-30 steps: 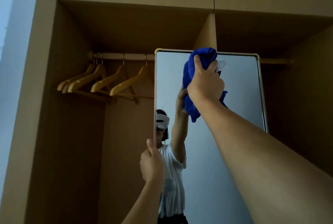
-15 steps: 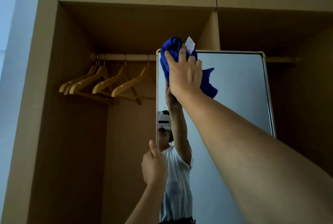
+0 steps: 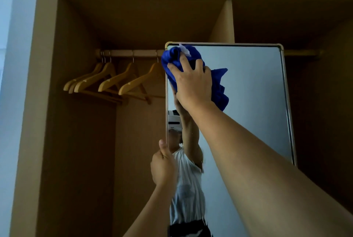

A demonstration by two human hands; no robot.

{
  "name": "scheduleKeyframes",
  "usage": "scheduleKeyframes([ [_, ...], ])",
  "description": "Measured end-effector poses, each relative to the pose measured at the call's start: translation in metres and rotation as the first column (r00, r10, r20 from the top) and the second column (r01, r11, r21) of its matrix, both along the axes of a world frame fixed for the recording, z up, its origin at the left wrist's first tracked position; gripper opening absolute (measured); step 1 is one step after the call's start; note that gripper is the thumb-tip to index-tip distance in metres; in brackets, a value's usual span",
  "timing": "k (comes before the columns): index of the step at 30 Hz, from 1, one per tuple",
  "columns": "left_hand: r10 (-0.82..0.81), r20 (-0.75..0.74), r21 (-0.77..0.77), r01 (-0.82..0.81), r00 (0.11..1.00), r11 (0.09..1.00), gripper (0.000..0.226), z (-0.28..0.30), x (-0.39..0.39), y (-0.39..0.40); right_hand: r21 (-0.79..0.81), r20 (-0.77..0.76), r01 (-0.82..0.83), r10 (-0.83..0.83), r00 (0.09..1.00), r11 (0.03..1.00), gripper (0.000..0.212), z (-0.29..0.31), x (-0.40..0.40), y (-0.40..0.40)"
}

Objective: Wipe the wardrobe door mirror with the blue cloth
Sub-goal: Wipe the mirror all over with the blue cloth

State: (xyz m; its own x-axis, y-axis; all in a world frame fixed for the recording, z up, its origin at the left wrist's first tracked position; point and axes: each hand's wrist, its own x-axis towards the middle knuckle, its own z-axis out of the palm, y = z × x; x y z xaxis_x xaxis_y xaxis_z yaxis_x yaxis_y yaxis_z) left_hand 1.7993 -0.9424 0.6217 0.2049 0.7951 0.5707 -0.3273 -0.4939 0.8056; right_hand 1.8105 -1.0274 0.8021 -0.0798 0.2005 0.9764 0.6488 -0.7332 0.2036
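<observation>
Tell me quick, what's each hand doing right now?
Left hand: grips the mirror by its left edge.
Right hand: presses the blue cloth on the mirror, fingers curled on it.

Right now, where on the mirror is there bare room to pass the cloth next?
Bare mirror lies right of the blue cloth, out to the right frame edge. The upper left corner is crowded: right hand on the cloth, left hand gripping the left edge below.

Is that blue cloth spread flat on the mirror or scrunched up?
Scrunched up. The blue cloth bulges in folds under the right hand, loose ends hanging, against the metal-framed mirror's top left corner.
</observation>
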Motion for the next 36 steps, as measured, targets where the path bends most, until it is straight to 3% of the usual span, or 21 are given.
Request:
scheduleKeyframes([
  [10, 0.036, -0.005, 0.019, -0.036, 0.999, 0.999, 0.068, 0.000, 0.000, 0.000, -0.104, 0.058, 0.055, -0.049, 0.997, 0.993, 0.060, -0.018, 0.011, -0.010],
  [19, 0.034, -0.015, 0.007, -0.034, 0.999, 0.999, 0.075, 0.000, -0.001, 0.001, 0.046, -0.104, 0.096, -0.091, 0.990, 0.994, 0.066, 0.027, 0.014, -0.012],
  [25, 0.055, -0.019, 0.021, -0.055, 0.998, 0.998, 0.065, 0.002, -0.002, 0.000, 0.144, -0.191, 0.110, -0.082, 0.978, 0.983, 0.063, 0.025, 0.037, -0.036],
  [29, 0.077, -0.004, 0.031, -0.077, 0.997, 0.997, 0.065, 0.002, -0.002, -0.002, 0.232, -0.301, 0.204, -0.130, 0.945, 0.951, 0.063, 0.020, 0.056, -0.060],
  [36, 0.133, 0.006, 0.027, -0.133, 0.991, 0.991, 0.064, 0.003, -0.005, -0.005, 0.205, -0.281, 0.166, -0.105, 0.954, 0.965, 0.063, 0.022, 0.044, -0.053],
])
